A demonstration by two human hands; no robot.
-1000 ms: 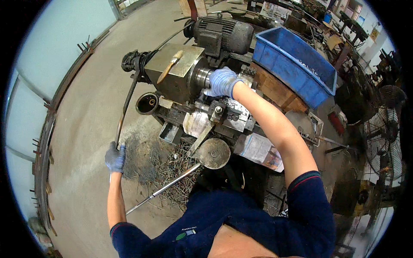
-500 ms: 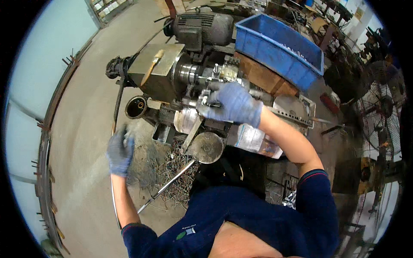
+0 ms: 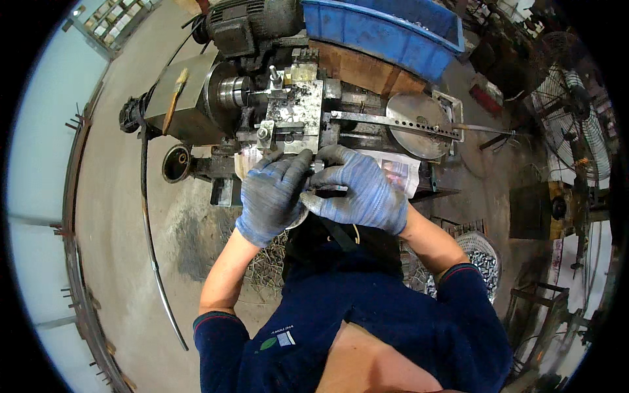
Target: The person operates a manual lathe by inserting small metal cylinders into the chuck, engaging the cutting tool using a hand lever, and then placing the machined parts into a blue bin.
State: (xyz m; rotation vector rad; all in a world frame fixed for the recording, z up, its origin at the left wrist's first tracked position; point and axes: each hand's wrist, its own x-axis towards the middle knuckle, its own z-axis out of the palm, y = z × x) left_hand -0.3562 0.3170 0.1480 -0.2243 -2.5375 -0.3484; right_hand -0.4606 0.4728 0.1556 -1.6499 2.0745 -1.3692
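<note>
Left hand point(image 3: 270, 198) beside right hand point(image 3: 362, 188), near slide point(image 3: 291, 110).
Right fingers clamp metal part point(image 3: 318, 166); left's state cannot be told. Loose pinch could drop it.

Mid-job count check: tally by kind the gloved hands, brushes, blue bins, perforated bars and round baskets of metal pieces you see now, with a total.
Gloved hands: 2 (left hand, right hand)
Brush: 1
Blue bin: 1
Perforated bar: 1
Round basket of metal pieces: 1
Total: 6
</note>
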